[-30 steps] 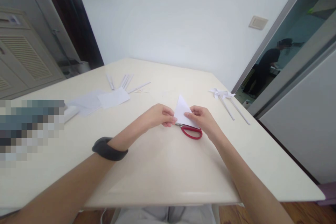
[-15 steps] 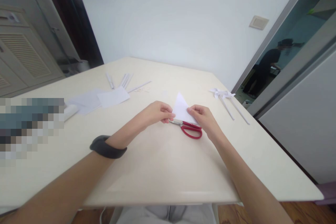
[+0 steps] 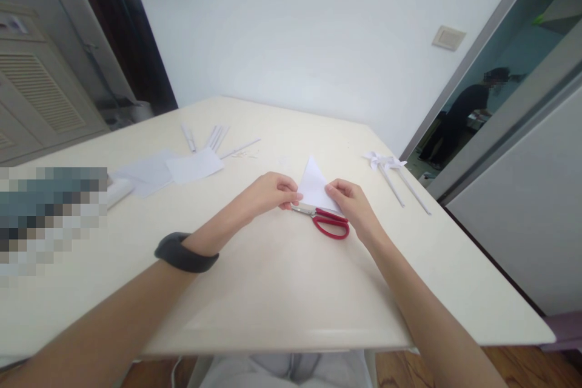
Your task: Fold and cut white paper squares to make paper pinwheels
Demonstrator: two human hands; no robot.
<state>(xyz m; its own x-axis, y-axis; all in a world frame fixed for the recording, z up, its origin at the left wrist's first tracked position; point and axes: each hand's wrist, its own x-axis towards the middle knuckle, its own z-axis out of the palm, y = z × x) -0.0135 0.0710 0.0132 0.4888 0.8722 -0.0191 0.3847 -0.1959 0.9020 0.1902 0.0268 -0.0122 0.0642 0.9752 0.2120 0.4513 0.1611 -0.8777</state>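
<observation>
Between my two hands is a piece of white paper (image 3: pixel 313 185), triangular in outline with its point away from me. My left hand (image 3: pixel 276 191) pinches its left corner between thumb and fingers. At the right edge, my right hand (image 3: pixel 348 199) grips the paper with the thumb on top. Red-handled scissors (image 3: pixel 331 227) lie on the table just on my side of the paper, their blades pointing left. The blade tips are partly hidden near my left fingers. A black band is on my left wrist.
Two paper pinwheels (image 3: pixel 384 162) on rolled sticks lie to the right. Flat paper sheets (image 3: pixel 195 167), several paper rolls (image 3: pixel 216 138) and small scraps (image 3: pixel 245 154) lie at the left on the white table (image 3: pixel 273 291). A person (image 3: pixel 459 115) stands beyond the doorway.
My hands keep the same hold on the paper, almost still. The whole view has shifted slightly; the scissors and pinwheels lie as before.
</observation>
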